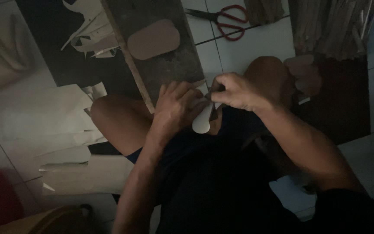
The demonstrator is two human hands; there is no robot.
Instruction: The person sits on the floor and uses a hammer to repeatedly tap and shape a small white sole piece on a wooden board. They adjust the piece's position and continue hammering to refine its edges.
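Dim tiled floor (256, 43), person seated, both hands on a pale cutout.
Dark rough board (161, 65) runs from the knees, carrying a tan rounded oval piece (153, 39); white sheet offcuts (53, 130) lie left, red-handled scissors (228, 21) lie above. Left hand (176, 106) pressed closed over a smooth pale sole-shaped piece (203, 122); right hand (236, 92) pinches its top edge.
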